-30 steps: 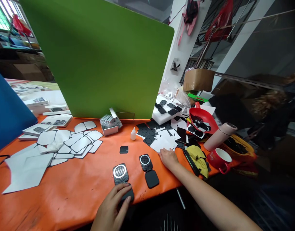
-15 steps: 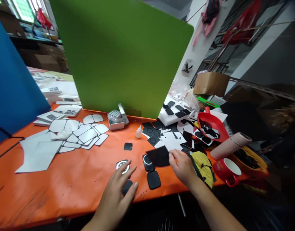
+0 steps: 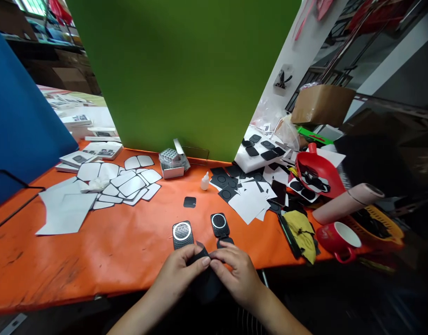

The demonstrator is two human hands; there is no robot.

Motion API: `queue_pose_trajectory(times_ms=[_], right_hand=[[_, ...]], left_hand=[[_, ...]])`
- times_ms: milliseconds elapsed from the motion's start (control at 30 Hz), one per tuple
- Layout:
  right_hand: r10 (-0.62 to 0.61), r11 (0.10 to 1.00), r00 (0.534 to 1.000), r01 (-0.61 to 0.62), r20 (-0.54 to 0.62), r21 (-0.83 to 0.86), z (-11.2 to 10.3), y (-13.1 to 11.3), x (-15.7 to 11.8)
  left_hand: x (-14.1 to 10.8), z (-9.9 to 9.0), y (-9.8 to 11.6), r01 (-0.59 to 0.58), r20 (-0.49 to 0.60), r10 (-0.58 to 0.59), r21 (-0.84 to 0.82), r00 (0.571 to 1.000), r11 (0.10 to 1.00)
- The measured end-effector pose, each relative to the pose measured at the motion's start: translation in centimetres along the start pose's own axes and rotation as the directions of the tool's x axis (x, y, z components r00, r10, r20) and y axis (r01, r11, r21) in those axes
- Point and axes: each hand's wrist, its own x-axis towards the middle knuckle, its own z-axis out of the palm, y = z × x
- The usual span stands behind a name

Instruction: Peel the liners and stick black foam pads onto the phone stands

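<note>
Near edge of an orange table [image 3: 105, 251]. The left hand [image 3: 180, 272] and the right hand [image 3: 236, 274] meet at the near middle, fingertips touching, both pinched on one thin black sheet [image 3: 201, 255] held between them just above the table's near edge (most of the sheet is hidden by the fingers). Just beyond the hands lie two black hinged cases: the left case [image 3: 182, 234] shows a round silver grille, and the right case [image 3: 220, 224] shows a smaller grille, its lower flap partly covered by the right hand. Farther off, a small black square pad [image 3: 189, 202] lies alone on the table, and a small white dropper bottle [image 3: 205, 181] stands upright beyond it. To the far right of the bottle lies a loose heap of white and black sheets [image 3: 248, 200]. At the left, white rounded cut-outs [image 3: 126, 184] overlap one another. At the right stand a red mug [image 3: 339, 239] and a red scoop [image 3: 316, 174] holding black pads, with a yellow cloth [image 3: 301, 230] near them. A green board [image 3: 179, 70] stands upright along the far side.
</note>
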Motion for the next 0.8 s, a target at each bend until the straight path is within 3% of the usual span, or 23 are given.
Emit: queue_pose_trajectory(times_ms=[133,200,233,300,333,367,400,433,500,533,567,600,667,800], right_hand=[[0.041,0.999,0.999,-0.041,0.027,0.022,0.0,0.5,-0.7],[0.171,0.983,0.985,-0.169,-0.025,0.066,-0.9,1.7,-1.1],[0.269,0.961,0.959,-0.261,-0.093,0.092,-1.6,2.5,-1.4],[0.454,0.89,0.839,-0.44,-0.301,0.117,-3.2,3.9,-1.9],[0.494,0.861,0.769,-0.499,-0.407,0.101,-3.8,4.5,-2.1],[0.484,0.849,0.726,-0.526,-0.488,0.059,-4.2,4.8,-2.4],[0.434,0.857,0.729,-0.516,-0.529,-0.008,-4.2,4.8,-2.7],[0.361,0.883,0.78,-0.463,-0.51,-0.083,-4.0,4.5,-3.0],[0.165,0.96,0.934,-0.226,-0.317,-0.164,-2.9,3.4,-3.4],[0.063,0.986,0.98,-0.092,-0.191,-0.142,-2.2,2.8,-3.6],[-0.009,0.996,0.996,0.0,-0.089,-0.094,-1.6,2.2,-3.7],[-0.032,0.998,0.999,0.03,-0.043,-0.047,-1.1,1.9,-3.8],[0.07,0.998,0.992,-0.07,-0.106,0.003,-0.9,2.0,-3.8],[0.368,0.918,0.871,-0.395,-0.325,-0.02,-3.0,5.4,-3.4]], left_hand=[[-0.8,-0.2,0.4,-0.086,0.1,0.072,0.137,0.992,0.987],[-1.3,-0.8,0.2,-0.063,0.099,0.048,0.152,0.994,0.986],[-1.5,-1.2,-0.1,-0.029,0.08,0.017,0.148,0.997,0.988],[-1.8,-1.9,-0.7,0.043,0.073,-0.052,0.123,0.996,0.991],[-1.9,-2.0,-1.0,0.059,0.095,-0.069,0.104,0.993,0.993],[-2.0,-2.0,-1.2,0.06,0.134,-0.072,0.09,0.988,0.994],[-2.0,-1.7,-1.3,0.047,0.182,-0.062,0.086,0.981,0.995],[-2.0,-1.3,-1.4,0.025,0.231,-0.046,0.093,0.972,0.995],[-1.9,-0.3,-1.3,-0.023,0.286,-0.011,0.116,0.958,0.993],[-1.8,0.2,-1.1,-0.04,0.303,0.001,0.124,0.953,0.992],[-1.8,0.5,-1.0,-0.05,0.313,0.009,0.125,0.95,0.991],[-1.8,0.6,-0.8,-0.053,0.312,0.013,0.122,0.95,0.991],[-1.7,0.4,-0.8,-0.035,0.308,-0.009,0.138,0.951,0.99],[-1.3,-0.5,-1.4,0.045,0.296,-0.11,0.217,0.949,0.975]])
